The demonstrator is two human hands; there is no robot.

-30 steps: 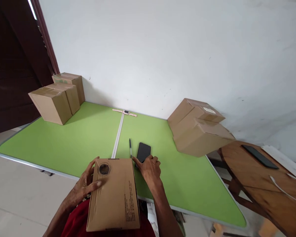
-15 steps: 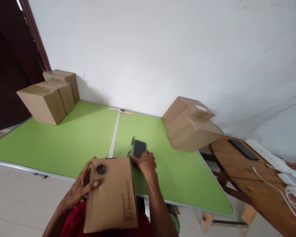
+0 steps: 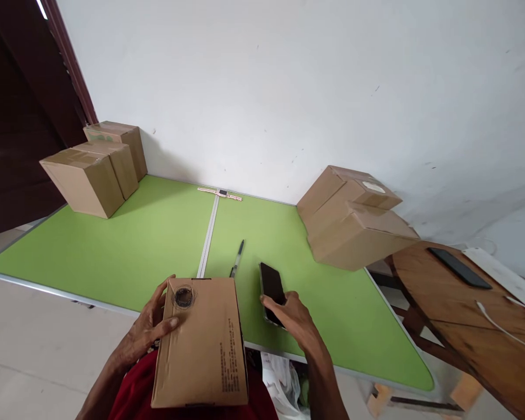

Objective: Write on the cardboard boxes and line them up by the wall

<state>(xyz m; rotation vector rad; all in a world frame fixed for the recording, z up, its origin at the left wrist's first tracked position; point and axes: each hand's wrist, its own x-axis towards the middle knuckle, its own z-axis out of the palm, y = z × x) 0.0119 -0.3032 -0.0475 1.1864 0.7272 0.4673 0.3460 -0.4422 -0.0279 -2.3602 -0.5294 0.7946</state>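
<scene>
My left hand [image 3: 151,324] grips the left side of a brown cardboard box [image 3: 203,344], its thumb resting on the top face. Printed text and a dark round mark show on that box, which sits at the table's near edge, over my lap. My right hand [image 3: 291,312] is closed around the lower part of a black smartphone [image 3: 272,283], thumb across its edge. The phone is slightly tilted over the green table. Left of the phone lies a pen [image 3: 237,258]. Farther back, near the wall, a pink-strapped smartwatch [image 3: 222,193] is stretched out flat.
Several cardboard boxes stand on the green table [image 3: 157,245]: a group [image 3: 94,175] at the back left and stacked boxes [image 3: 354,221] at the back right. To the right is a wooden table [image 3: 455,315] with a dark flat device [image 3: 459,267], a white power strip [image 3: 503,280] and a cable.
My right hand has taken hold of the smartphone and drawn it to the right, away from the pen. My left hand stays on the box. The view has shifted slightly.
</scene>
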